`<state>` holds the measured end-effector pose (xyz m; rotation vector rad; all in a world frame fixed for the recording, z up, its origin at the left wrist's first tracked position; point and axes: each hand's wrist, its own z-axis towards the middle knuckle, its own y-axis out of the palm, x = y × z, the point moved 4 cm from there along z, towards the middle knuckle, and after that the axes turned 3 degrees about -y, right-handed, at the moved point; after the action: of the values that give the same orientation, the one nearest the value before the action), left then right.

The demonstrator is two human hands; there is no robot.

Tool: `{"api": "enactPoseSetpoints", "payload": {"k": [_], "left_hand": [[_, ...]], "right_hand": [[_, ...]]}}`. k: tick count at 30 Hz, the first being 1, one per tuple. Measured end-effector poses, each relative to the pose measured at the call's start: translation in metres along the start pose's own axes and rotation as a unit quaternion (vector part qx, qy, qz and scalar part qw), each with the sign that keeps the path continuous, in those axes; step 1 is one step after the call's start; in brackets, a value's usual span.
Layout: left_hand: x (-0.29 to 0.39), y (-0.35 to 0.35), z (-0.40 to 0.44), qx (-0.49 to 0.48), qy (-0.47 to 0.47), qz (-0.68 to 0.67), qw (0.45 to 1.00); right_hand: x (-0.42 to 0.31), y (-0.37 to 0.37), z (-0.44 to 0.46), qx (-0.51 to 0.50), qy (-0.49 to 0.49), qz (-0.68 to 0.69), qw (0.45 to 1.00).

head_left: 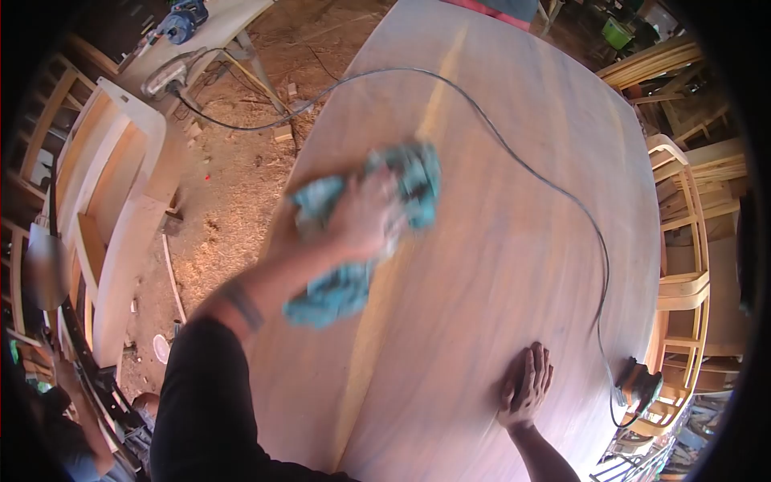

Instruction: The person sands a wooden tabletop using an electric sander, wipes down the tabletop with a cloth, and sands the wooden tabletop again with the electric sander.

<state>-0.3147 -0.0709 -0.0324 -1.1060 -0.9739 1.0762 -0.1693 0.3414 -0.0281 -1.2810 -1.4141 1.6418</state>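
My left hand, blurred by motion, grips a bunched teal cloth against a broad wooden panel. Folds of the cloth spread out on both sides of my fingers. The panel is reddish-brown with a pale yellow stripe running along its length. Lower right, my right hand lies on the panel with its fingers stretched out and nothing in it. Beyond that hand, a dark power sander sits at the panel's right edge. Its black cord curves across the wood.
The cord runs left to a socket block by a workbench bearing a blue power tool. Wood shavings cover the floor. Curved wooden frames stand at right, a pale wooden frame at left. Another person is at lower left.
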Motion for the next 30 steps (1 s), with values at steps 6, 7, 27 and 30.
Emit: {"api": "enactPoseSetpoints", "payload": {"k": [6, 7, 27, 30], "left_hand": [[0.06, -0.038, -0.104, -0.142, 0.217, -0.13, 0.957], [0.047, -0.035, -0.092, -0.158, 0.238, -0.139, 0.948], [0.199, 0.004, 0.001, -0.081, 0.385, -0.267, 0.88], [0.105, -0.002, 0.012, -0.082, 0.274, -0.226, 0.931]], "right_hand": [[0.001, 0.005, -0.002, -0.007, -0.002, -0.002, 1.0], [0.0, 0.004, 0.0, -0.01, 0.0, -0.002, 1.0], [0.003, -0.004, 0.0, 0.018, 0.01, 0.037, 0.999], [0.004, -0.006, -0.002, 0.013, 0.02, 0.048, 0.999]]}}
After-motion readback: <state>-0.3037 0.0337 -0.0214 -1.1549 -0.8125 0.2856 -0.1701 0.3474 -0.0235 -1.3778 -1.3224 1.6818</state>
